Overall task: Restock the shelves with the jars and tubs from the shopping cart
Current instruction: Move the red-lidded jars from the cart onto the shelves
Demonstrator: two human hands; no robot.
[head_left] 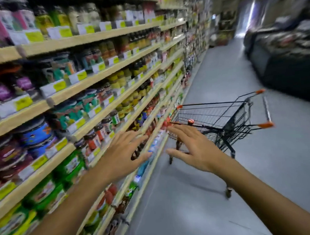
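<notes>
A black wire shopping cart [223, 116] with orange corner caps stands in the aisle beside the shelves, ahead of me. One small red-lidded item [191, 121] shows inside it. My left hand [123, 153] reaches forward with straight, spread fingers and holds nothing, in front of the lower shelves. My right hand [194, 147] also stretches out with fingers spread and empty, just short of the cart's near rim. Wooden shelves [86, 81] on the left carry rows of jars and tubs with yellow price tags.
The grey floor [219, 195] of the aisle runs ahead past the cart. A dark display case [288, 58] lines the right side. A bright doorway [244, 15] lies at the far end. The picture is blurred by motion.
</notes>
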